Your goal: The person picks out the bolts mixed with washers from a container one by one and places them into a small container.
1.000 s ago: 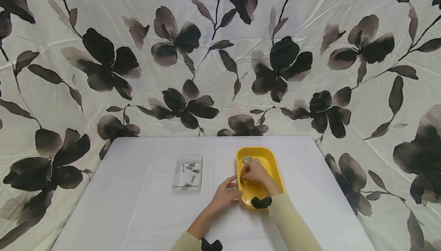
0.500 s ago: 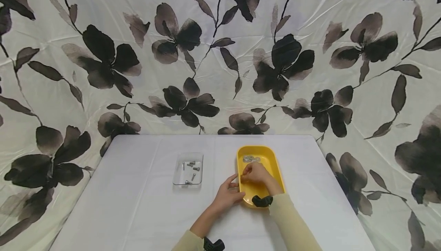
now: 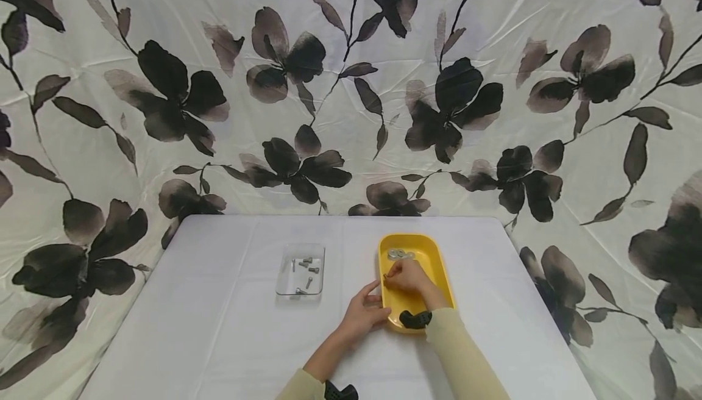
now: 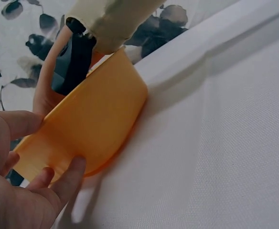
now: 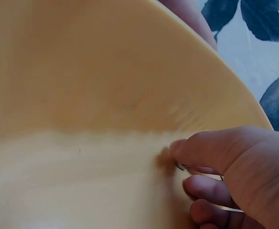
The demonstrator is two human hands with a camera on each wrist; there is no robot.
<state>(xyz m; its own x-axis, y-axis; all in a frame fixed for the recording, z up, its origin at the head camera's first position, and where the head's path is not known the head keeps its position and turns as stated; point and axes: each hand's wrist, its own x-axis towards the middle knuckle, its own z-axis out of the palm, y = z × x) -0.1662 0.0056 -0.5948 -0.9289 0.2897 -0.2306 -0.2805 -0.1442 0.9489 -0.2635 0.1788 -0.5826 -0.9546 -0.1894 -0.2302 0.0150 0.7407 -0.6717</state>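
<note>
A yellow tray (image 3: 442, 266) stands on the right half of the table. My right hand (image 3: 408, 276) reaches into it, fingers bent, near its left wall. Between thumb and forefinger it pinches what looks like a small metal washer (image 5: 181, 167); only a bit of its edge shows. Several other washers (image 3: 399, 254) lie at the tray's far end. My left hand (image 3: 362, 313) rests against the outside of the tray's left wall, its fingers (image 4: 71, 179) spread and fairly straight.
A clear plastic box (image 3: 282, 291) with several screws (image 3: 313, 270) sits left of the tray on the white-covered table (image 3: 230, 327). Behind the table hangs a floral cloth (image 3: 373, 113). Each wrist wears a black camera mount (image 3: 415, 319).
Both hands stay nearly in place at the tray. The left hand has shifted slightly along the wall, its thumb now against the tray. The head view has moved a little.
</note>
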